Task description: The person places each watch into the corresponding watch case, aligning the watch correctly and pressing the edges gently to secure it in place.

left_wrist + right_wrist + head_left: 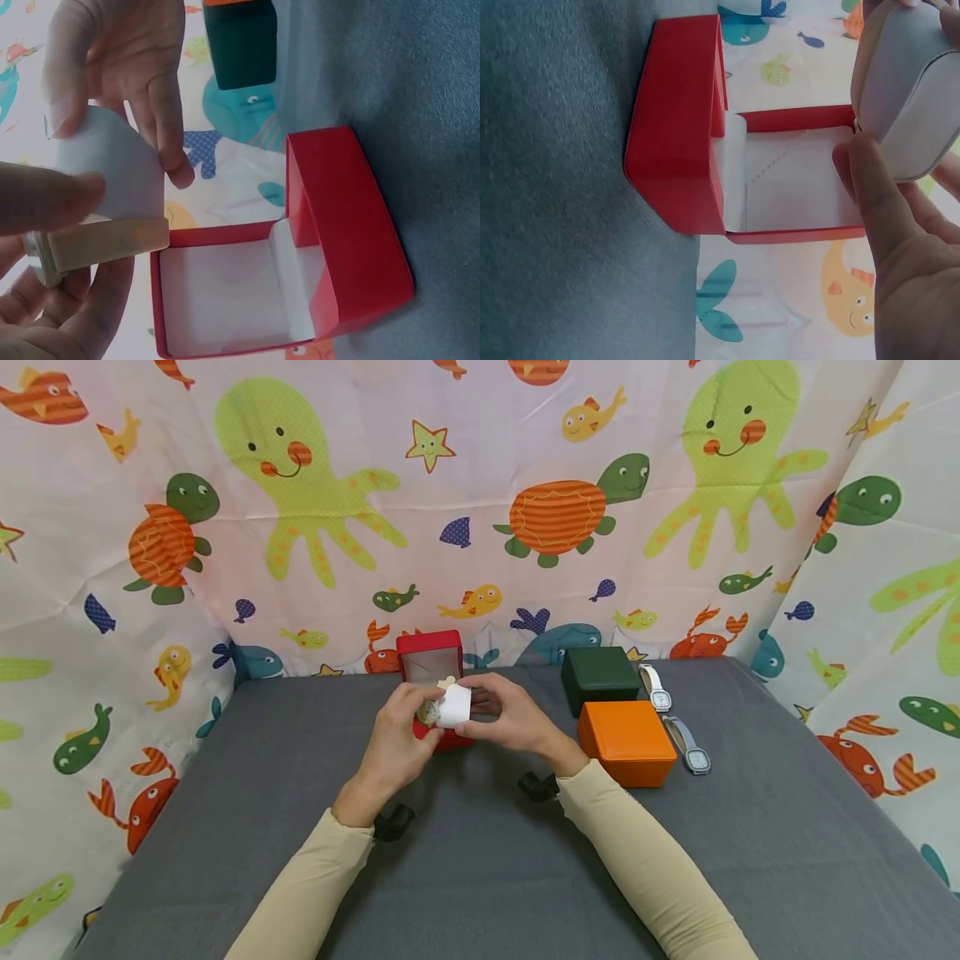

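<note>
A white watch cushion (455,707) is held up between both hands, over the front of an open red watch box (430,642). A watch (427,712) with a cream strap (112,244) lies against the cushion's left side. My left hand (393,739) grips the watch and cushion, its thumb on the cushion's white face in the left wrist view. From the other side my right hand (517,714) pinches the cushion between thumb and fingers. The red box's lid stands raised, showing a white lining (802,180).
To the right, a dark green box (600,675) stands behind an orange box (627,743), both with lids down. Beside them lie a white-strapped watch (657,689) and a grey-blue-strapped watch (687,747). A printed curtain (480,468) borders the grey-covered table (480,877).
</note>
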{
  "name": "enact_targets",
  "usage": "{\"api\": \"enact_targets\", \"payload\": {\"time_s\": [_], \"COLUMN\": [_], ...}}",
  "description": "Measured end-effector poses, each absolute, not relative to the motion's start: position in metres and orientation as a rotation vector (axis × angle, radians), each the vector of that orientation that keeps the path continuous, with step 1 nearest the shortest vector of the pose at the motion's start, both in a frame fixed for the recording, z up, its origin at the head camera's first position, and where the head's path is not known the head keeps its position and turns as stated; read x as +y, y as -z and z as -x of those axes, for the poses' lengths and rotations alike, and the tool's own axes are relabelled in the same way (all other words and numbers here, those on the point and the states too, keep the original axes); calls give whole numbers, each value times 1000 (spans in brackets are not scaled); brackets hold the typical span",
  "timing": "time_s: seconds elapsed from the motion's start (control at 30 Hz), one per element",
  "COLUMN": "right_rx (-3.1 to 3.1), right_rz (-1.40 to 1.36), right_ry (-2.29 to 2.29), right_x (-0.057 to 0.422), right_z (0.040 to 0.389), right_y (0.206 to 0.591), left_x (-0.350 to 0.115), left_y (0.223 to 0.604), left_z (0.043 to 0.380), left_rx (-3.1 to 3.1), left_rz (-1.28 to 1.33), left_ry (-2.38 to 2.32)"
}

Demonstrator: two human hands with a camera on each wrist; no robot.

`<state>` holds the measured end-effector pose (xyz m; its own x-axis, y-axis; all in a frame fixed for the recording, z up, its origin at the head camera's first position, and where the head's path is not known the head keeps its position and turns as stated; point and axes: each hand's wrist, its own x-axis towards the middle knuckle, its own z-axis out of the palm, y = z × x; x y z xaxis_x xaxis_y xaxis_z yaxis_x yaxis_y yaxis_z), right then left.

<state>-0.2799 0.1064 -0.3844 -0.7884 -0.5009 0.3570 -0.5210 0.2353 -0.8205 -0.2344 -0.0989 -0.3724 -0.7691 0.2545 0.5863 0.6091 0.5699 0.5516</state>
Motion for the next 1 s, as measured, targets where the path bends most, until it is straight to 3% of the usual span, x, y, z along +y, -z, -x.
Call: {"api": "enact_targets", "payload": {"time_s": [1.0], "right_rx": [-2487], "right_rz": [-745], "right_ry": [-1525], "right_x": [86], "right_z": [272], "right_y": [393], "left_x": [-100], "left_y": [372], "left_z": [235], "left_rx": [-2401], "left_rz": [565], "left_ry": [976]}}
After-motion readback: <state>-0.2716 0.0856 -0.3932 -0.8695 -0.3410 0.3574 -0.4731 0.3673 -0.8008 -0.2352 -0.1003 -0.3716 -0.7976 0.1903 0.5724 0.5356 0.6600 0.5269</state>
